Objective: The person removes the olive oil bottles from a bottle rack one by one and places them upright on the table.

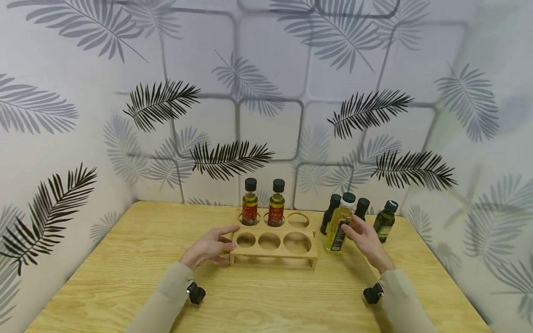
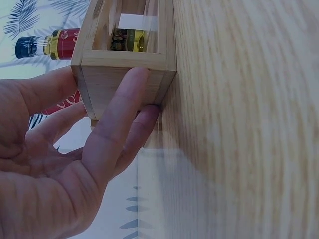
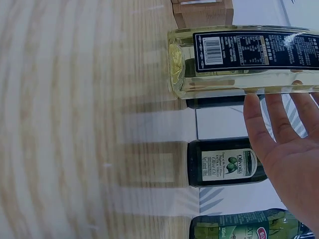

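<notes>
In the head view my left hand [image 1: 211, 245] touches the left end of a two-tier wooden bottle rack [image 1: 272, 254]. The left wrist view shows its fingers resting against the rack's end panel [image 2: 117, 87]. My right hand [image 1: 366, 239] holds a clear bottle of yellow oil [image 1: 336, 229] by its side, right of the rack. This bottle has a dark cap and a dark back label [image 3: 234, 51]; whether its base touches the table is unclear. Two red-labelled bottles [image 1: 250, 210] [image 1: 276, 210] stand in the rack's back row. Several round holes are bare.
Two dark bottles [image 1: 331, 213] [image 1: 362, 208] stand behind the yellow oil bottle, partly hidden. A green bottle [image 1: 385, 222] is to the right of my right hand. The wooden table [image 1: 266, 296] meets a leaf-patterned wall [image 1: 266, 129] behind the rack.
</notes>
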Motion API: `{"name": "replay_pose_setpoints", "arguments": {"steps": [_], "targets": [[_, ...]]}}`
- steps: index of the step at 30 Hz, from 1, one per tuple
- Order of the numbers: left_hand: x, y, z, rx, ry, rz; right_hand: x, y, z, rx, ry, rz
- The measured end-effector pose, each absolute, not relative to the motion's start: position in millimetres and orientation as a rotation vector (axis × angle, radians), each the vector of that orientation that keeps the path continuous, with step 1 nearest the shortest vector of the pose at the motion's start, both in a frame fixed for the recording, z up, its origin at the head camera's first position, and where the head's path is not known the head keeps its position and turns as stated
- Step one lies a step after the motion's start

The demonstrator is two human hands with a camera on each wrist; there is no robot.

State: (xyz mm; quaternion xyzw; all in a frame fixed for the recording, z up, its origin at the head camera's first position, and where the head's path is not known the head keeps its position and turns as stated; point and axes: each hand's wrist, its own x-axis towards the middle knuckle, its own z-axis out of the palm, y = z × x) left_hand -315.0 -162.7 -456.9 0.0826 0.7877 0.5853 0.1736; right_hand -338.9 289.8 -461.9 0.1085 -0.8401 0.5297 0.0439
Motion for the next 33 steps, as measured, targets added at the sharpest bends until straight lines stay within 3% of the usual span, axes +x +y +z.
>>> {"name": "replay_pose_setpoints", "arguments": {"steps": [33], "targets": [[-316.3,-160.6,-460.4,0.224,2.221,1.685,-331.2,297.8,-459.2,0.209,-2.470,1.713]]}}
